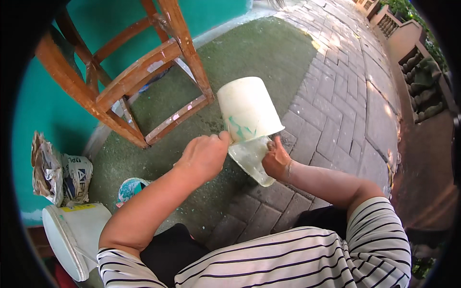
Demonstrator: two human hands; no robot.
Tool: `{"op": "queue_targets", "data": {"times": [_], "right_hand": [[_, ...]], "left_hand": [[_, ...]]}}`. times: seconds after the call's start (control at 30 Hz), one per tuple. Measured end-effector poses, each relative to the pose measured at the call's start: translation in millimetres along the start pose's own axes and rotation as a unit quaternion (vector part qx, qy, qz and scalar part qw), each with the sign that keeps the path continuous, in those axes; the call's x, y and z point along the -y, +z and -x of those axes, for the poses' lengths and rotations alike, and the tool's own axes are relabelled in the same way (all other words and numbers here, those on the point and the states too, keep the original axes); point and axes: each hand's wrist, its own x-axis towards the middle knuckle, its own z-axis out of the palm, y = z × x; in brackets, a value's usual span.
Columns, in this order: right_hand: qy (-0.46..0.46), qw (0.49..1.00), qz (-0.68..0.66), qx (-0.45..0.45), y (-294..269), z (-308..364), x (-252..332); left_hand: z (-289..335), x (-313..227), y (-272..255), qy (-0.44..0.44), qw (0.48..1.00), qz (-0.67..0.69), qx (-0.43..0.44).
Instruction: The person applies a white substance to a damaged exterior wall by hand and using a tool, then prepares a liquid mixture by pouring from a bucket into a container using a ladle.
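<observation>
Left-hand grip: left hand (204, 156) curled closed at the left end of the rim of a white tub (248, 105), apparently clamped there; its fingertips are hidden.
Right-hand grip: right hand (277, 162) clamped on the right edge of a cloudy pale tray (250, 161), thumb up near the tub's rim, seemingly to steady the two together.
Tub: tilted mouth-down above the tray, green paint smeared near its rim; probably angled so its opening meets the tray.
Wooden chair (186, 43): beyond the left hand.
Left side: paint-stained pot (125, 192), lidded bucket (81, 230) and crumpled sack (47, 168), perhaps grouped within reach.
</observation>
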Motion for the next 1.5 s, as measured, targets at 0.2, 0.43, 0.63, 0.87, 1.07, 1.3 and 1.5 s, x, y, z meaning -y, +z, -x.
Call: {"op": "queue_targets", "data": {"times": [0.2,0.43,0.63,0.87,1.07,1.3,1.5], "right_hand": [[0.108,0.938,-0.156,-0.29,60,-82,27],[0.063,0.939,-0.299,-0.155,70,-87,-6],[-0.063,0.945,-0.222,-0.232,37,-64,31],[0.006,0.732,-0.641,-0.233,-15,-82,7],[0.15,0.789,-0.566,-0.187,-2,-92,82],[0.111,0.812,-0.506,-0.268,9,-83,69],[0.109,0.842,-0.498,-0.175,-6,-67,60]], "left_hand": [[-3,-6,1,0.029,0.999,0.011,-0.023],[-1,0,-1,0.008,1.0,0.024,-0.015],[5,2,1,0.011,1.0,0.004,-0.011],[9,5,-8,-0.014,1.0,0.02,-0.003],[6,11,-11,-0.036,0.998,0.038,-0.017],[6,11,-7,-0.036,0.998,0.059,0.003],[12,18,-13,-0.06,0.996,0.063,-0.014]]}}
